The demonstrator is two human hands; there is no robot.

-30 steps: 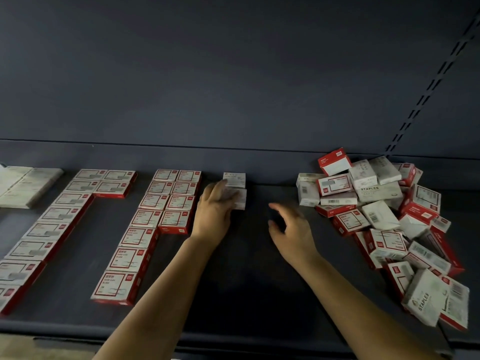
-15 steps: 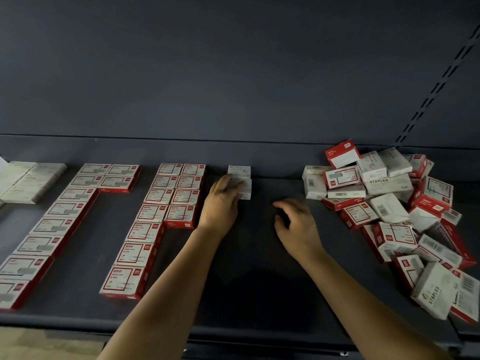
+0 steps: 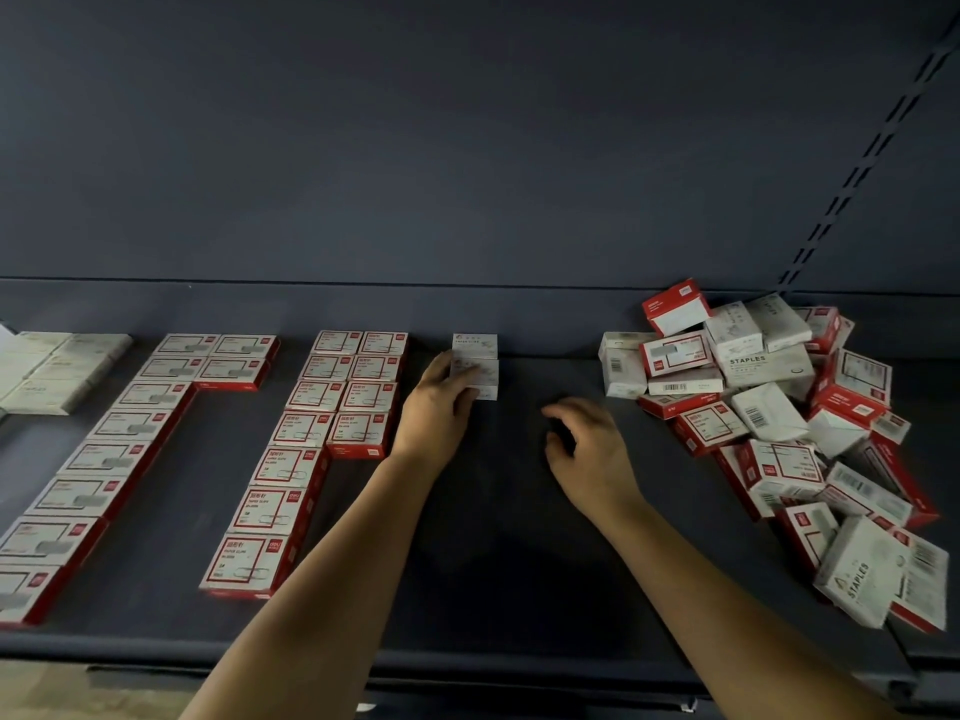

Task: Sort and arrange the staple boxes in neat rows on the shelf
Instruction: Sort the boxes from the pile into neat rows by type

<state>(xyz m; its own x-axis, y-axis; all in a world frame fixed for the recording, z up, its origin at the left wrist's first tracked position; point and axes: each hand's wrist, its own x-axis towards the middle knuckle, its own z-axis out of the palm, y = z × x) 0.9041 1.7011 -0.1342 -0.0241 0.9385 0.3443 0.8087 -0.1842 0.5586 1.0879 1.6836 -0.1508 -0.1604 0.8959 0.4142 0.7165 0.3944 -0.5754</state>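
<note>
While several rows of red boxes (image 3: pixel 291 459) are laid out, the pile (image 3: pixel 779 407) remains unsorted; a white box (image 3: pixel 480 374) is gripped by the left hand (image 3: pixel 436 413), the right hand (image 3: pixel 587 449) loosely curled, empty.

one view only, from a camera on the person's head, looking forward and down onto the dark shelf (image 3: pixel 498 537). it stands close: both forearms run up from the bottom edge toward the shelf's middle. the shelf's front lip crosses the bottom of the view, its back wall fills the upper half. the wide angle bends the shelf's edges. with no second view, nothing is shared.
</note>
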